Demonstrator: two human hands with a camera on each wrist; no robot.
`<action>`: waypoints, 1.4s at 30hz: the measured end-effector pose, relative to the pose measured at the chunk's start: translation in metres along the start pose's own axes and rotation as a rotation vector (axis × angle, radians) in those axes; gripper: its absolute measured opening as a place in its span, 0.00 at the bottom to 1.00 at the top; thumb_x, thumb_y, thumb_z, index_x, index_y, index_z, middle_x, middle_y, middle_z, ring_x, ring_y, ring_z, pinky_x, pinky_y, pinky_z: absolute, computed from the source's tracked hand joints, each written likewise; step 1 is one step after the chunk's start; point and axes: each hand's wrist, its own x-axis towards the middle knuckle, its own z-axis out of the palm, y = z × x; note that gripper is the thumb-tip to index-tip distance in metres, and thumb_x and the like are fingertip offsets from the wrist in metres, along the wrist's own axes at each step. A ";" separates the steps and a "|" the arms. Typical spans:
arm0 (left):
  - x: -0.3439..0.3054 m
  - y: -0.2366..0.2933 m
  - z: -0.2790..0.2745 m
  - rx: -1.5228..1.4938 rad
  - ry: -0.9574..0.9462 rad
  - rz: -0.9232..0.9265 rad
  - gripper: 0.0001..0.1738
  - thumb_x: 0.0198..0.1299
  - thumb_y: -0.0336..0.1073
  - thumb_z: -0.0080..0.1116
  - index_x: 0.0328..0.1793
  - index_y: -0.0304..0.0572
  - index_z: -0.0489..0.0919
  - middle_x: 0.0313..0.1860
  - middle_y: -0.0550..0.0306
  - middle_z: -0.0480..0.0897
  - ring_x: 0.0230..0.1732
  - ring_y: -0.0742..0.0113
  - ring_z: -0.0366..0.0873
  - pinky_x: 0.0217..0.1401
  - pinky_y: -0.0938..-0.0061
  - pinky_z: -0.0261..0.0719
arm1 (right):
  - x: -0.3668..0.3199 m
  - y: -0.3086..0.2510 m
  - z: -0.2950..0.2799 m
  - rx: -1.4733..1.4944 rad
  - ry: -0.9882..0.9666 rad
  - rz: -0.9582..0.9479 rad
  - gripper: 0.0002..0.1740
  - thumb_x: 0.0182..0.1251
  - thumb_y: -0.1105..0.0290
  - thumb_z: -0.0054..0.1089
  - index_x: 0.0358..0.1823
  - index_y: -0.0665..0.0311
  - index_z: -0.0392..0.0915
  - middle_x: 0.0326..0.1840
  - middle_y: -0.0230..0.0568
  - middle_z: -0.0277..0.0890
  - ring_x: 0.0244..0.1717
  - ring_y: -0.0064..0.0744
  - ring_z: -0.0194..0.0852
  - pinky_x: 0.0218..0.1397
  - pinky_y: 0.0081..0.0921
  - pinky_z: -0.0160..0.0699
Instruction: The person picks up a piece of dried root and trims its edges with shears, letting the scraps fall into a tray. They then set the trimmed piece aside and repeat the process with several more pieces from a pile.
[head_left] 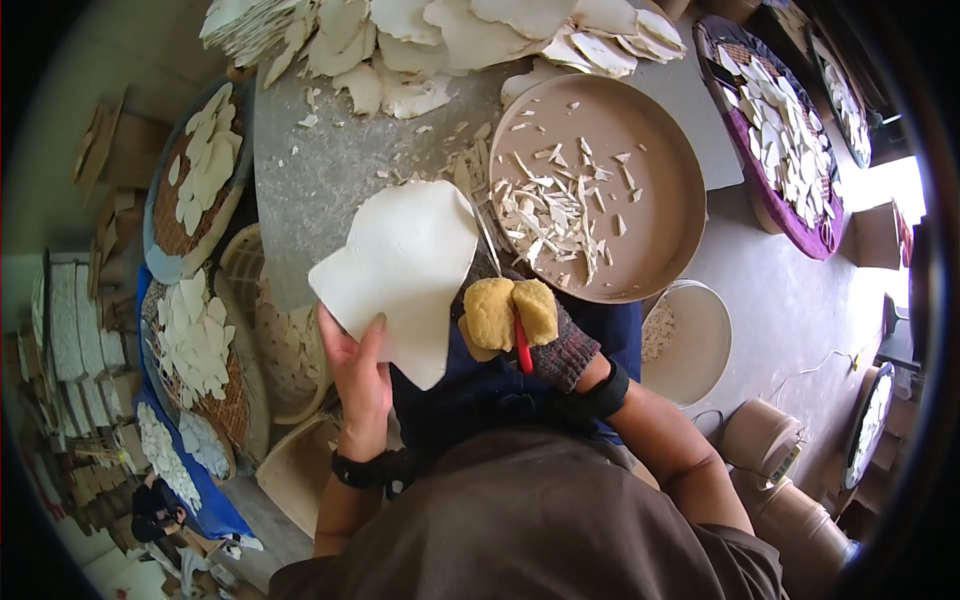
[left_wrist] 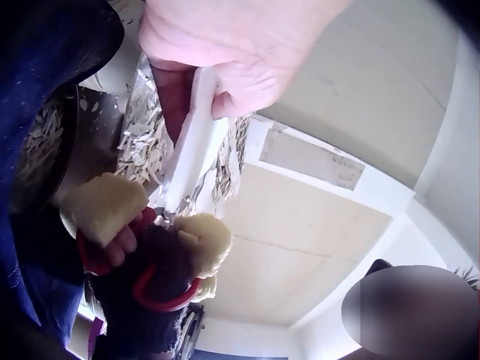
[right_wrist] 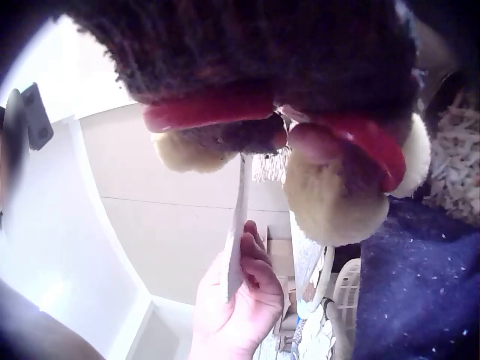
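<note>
My left hand [head_left: 358,372] grips the lower edge of a flat, pale, irregular sheet [head_left: 400,268], thumb on top; seen edge-on in the left wrist view as a white slab [left_wrist: 193,142]. My right hand [head_left: 520,325], in a dark knit glove with yellow padding, holds red-handled scissors [head_left: 522,345] against the sheet's right edge. The red handles [left_wrist: 161,296] loop round the gloved fingers. In the right wrist view the sheet [right_wrist: 238,225] stands edge-on between the red handles [right_wrist: 217,109] above and my left hand [right_wrist: 244,304] below.
A round brown tray [head_left: 660,230] holding several pale offcuts sits to the right on the grey bench [head_left: 330,170]. Pale sheets [head_left: 450,35] are stacked at the back. Baskets of cut pieces [head_left: 200,330] stand left, a purple tray [head_left: 790,140] right, and a white bucket [head_left: 695,340] beside my arm.
</note>
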 end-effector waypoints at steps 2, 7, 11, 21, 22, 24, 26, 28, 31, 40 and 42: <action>0.005 0.002 0.003 0.012 0.038 0.052 0.36 0.55 0.20 0.52 0.71 0.40 0.53 0.64 0.51 0.65 0.62 0.65 0.66 0.63 0.70 0.66 | -0.003 -0.005 0.005 -0.423 -0.023 -0.008 0.15 0.70 0.70 0.44 0.54 0.69 0.68 0.53 0.44 0.72 0.55 0.35 0.71 0.61 0.31 0.70; 0.021 0.008 -0.009 0.109 -0.067 0.024 0.34 0.55 0.23 0.52 0.69 0.40 0.56 0.61 0.51 0.69 0.60 0.64 0.68 0.62 0.70 0.67 | -0.004 0.004 -0.023 -0.278 -0.098 0.045 0.15 0.70 0.71 0.42 0.55 0.69 0.68 0.55 0.45 0.71 0.57 0.37 0.70 0.64 0.33 0.67; 0.027 0.012 -0.011 0.080 -0.108 -0.085 0.33 0.55 0.22 0.53 0.68 0.40 0.58 0.59 0.52 0.70 0.58 0.65 0.70 0.60 0.71 0.69 | 0.006 0.010 -0.034 0.487 -0.160 0.141 0.16 0.70 0.70 0.43 0.56 0.69 0.67 0.56 0.45 0.70 0.59 0.38 0.69 0.66 0.33 0.65; 0.015 0.008 -0.012 0.021 -0.049 0.003 0.39 0.55 0.20 0.54 0.72 0.36 0.51 0.65 0.50 0.65 0.63 0.64 0.66 0.62 0.71 0.67 | 0.006 -0.006 -0.018 -1.041 -0.104 -0.156 0.19 0.63 0.72 0.50 0.56 0.64 0.69 0.55 0.43 0.71 0.56 0.36 0.71 0.61 0.28 0.68; 0.008 0.004 -0.010 0.052 -0.050 0.073 0.41 0.55 0.20 0.54 0.73 0.36 0.49 0.66 0.50 0.64 0.64 0.64 0.65 0.63 0.70 0.67 | 0.006 -0.007 -0.017 -1.113 -0.119 -0.175 0.18 0.63 0.72 0.49 0.56 0.64 0.69 0.55 0.44 0.72 0.56 0.36 0.71 0.60 0.27 0.69; 0.007 0.003 -0.009 0.067 -0.021 0.050 0.42 0.54 0.20 0.54 0.74 0.38 0.47 0.68 0.50 0.61 0.65 0.63 0.63 0.65 0.69 0.64 | 0.004 -0.007 -0.005 -1.115 -0.059 -0.158 0.15 0.68 0.65 0.45 0.50 0.65 0.73 0.46 0.41 0.76 0.47 0.32 0.75 0.52 0.26 0.73; 0.011 0.007 -0.010 0.008 0.029 0.012 0.43 0.54 0.19 0.54 0.74 0.39 0.47 0.68 0.50 0.61 0.65 0.63 0.63 0.65 0.69 0.64 | 0.004 -0.007 0.001 -1.088 -0.030 -0.146 0.17 0.70 0.62 0.42 0.46 0.66 0.75 0.41 0.40 0.78 0.42 0.31 0.77 0.46 0.26 0.75; 0.019 0.007 -0.018 0.006 0.008 -0.018 0.43 0.53 0.18 0.54 0.74 0.40 0.49 0.68 0.50 0.62 0.65 0.63 0.63 0.65 0.68 0.64 | 0.004 -0.006 0.003 -1.024 -0.023 -0.141 0.17 0.69 0.62 0.42 0.44 0.65 0.76 0.39 0.40 0.79 0.39 0.34 0.78 0.43 0.27 0.76; 0.029 0.010 -0.026 0.031 -0.072 -0.029 0.43 0.52 0.18 0.54 0.74 0.40 0.48 0.67 0.50 0.62 0.65 0.62 0.64 0.65 0.68 0.65 | 0.003 0.001 -0.011 -0.921 -0.014 -0.137 0.14 0.67 0.65 0.44 0.46 0.65 0.75 0.42 0.42 0.79 0.42 0.37 0.78 0.44 0.28 0.76; 0.036 0.012 -0.032 0.001 -0.143 -0.128 0.43 0.52 0.18 0.54 0.74 0.38 0.48 0.66 0.49 0.63 0.64 0.60 0.65 0.65 0.67 0.65 | -0.002 0.003 -0.016 -1.015 0.009 -0.146 0.14 0.60 0.72 0.51 0.47 0.65 0.73 0.45 0.46 0.77 0.46 0.44 0.75 0.49 0.31 0.75; 0.037 0.012 -0.032 -0.002 -0.139 -0.160 0.43 0.52 0.19 0.54 0.74 0.38 0.48 0.66 0.48 0.64 0.64 0.60 0.65 0.65 0.67 0.66 | -0.002 0.005 -0.015 -0.892 0.023 -0.089 0.14 0.65 0.70 0.50 0.51 0.67 0.72 0.48 0.41 0.76 0.49 0.35 0.75 0.53 0.28 0.75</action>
